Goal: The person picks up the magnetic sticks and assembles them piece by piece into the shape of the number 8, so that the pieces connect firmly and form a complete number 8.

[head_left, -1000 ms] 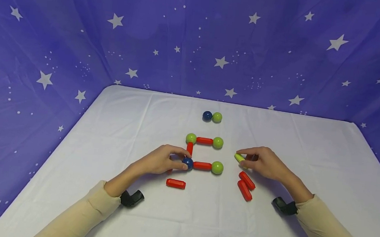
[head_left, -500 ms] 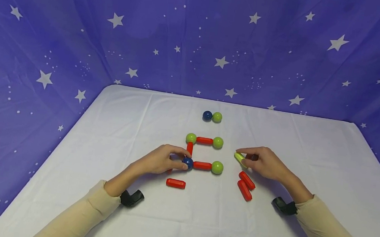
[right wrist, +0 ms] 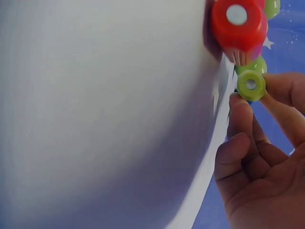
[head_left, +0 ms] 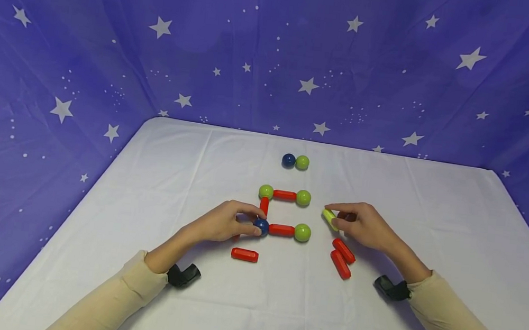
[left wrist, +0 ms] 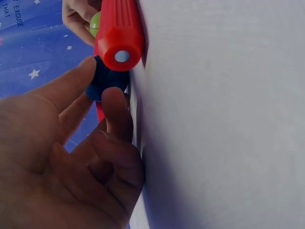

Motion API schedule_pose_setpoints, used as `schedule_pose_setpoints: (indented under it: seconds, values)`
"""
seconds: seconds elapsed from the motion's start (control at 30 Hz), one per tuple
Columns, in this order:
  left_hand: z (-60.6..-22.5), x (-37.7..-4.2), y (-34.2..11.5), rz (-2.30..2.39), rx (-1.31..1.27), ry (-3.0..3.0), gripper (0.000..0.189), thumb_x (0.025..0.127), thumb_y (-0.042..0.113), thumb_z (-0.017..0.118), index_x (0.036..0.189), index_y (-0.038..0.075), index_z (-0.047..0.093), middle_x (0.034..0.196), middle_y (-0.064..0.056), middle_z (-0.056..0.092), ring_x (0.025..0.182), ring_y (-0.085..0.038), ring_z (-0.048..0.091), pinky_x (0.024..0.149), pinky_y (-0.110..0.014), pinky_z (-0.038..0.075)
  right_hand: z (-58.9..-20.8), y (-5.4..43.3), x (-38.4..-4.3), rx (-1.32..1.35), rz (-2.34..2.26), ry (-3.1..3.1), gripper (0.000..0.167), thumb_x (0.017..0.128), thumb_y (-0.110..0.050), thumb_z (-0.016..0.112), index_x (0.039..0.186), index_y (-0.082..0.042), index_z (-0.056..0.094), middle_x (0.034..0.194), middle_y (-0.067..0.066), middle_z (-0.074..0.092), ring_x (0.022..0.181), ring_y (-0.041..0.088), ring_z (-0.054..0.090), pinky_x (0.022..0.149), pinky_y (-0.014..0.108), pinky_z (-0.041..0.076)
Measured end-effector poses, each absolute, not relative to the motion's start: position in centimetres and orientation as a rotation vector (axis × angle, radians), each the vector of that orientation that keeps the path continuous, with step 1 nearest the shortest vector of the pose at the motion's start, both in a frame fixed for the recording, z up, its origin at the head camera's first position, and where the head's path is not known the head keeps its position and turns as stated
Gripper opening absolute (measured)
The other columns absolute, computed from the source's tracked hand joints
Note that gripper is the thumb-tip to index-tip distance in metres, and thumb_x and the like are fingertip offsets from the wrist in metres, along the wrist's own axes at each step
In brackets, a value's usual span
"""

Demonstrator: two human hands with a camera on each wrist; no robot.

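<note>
My left hand [head_left: 223,222] pinches a dark blue ball [head_left: 262,227] between thumb and fingers. That ball joins a flat figure of red magnetic rods and green balls, with one red rod [head_left: 281,230] running right to a green ball [head_left: 302,232]. Another red rod partly shows beneath the left hand. My right hand [head_left: 363,225] pinches a yellow-green magnetic rod [head_left: 329,218], tilted, just right of the figure. In the right wrist view, the pale round end of the yellow-green rod [right wrist: 251,85] faces the camera between thumb and fingertips.
Two red rods [head_left: 341,264] lie side by side below the right hand. Another loose red rod [head_left: 244,255] lies below the figure. A second blue ball [head_left: 289,161] and a green ball [head_left: 302,162] touch each other farther back on the white-covered table [head_left: 189,152].
My right hand has moved slightly left with the yellow-green rod, closer to the figure. My left hand stays on the blue ball, and the figure has not moved.
</note>
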State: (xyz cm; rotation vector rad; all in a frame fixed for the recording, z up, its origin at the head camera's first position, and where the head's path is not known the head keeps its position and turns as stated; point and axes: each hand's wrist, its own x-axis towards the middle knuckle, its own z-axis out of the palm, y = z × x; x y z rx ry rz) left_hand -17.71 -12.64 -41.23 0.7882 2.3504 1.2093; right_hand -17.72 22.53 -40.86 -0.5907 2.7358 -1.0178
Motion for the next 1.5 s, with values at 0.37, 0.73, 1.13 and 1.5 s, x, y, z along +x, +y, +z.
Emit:
schedule_pose_setpoints:
  seconds: [0.37,0.73,1.13,1.5]
  values:
    - [-41.0,-17.8,-12.6,1.21,0.776,2.334,0.029,0.09,0.02,0.074,0.118,0.014,0.069,0.109,-0.004,0.064,0.065,-0.017,0.058,0.059,-0.029,0.049,-40.4,21.2,-17.7,-0.536,-1.191,2.62,0.036,0.093,-0.011,0.065,0.128,-0.004,0.065,0.083,0.005,0.063,0.071,0.022,0.054,0.061,0.029,0.048]
    - [-41.1,-17.8,-12.6,1.229,0.763,2.316,0.029,0.09,0.02,0.074,0.118,0.013,0.069,0.108,-0.005,0.064,0.063,-0.018,0.058,0.058,-0.029,0.049,-40.5,19.3,-17.7,-0.465,-1.299,2.527,0.038,0.092,-0.012,0.066,0.129,-0.002,0.064,0.086,0.008,0.063,0.068,0.025,0.056,0.059,0.031,0.048]
    - [-41.3,-17.7,-12.6,1.24,0.734,2.299,0.03,0.09,0.022,0.074,0.118,0.014,0.069,0.106,-0.006,0.063,0.055,-0.018,0.056,0.054,-0.029,0.047,-41.1,18.4,-17.7,-0.382,-1.309,2.547,0.038,0.092,-0.01,0.066,0.13,-0.003,0.064,0.09,0.009,0.065,0.071,0.025,0.056,0.06,0.03,0.048]
    - [-41.4,-17.6,-12.8,1.249,0.738,2.296,0.03,0.09,0.022,0.074,0.118,0.012,0.069,0.106,-0.006,0.063,0.055,-0.019,0.056,0.055,-0.03,0.047,-41.2,17.8,-17.8,-0.347,-1.296,2.578,0.037,0.094,-0.012,0.065,0.13,-0.004,0.063,0.083,0.008,0.061,0.068,0.024,0.055,0.06,0.03,0.046]
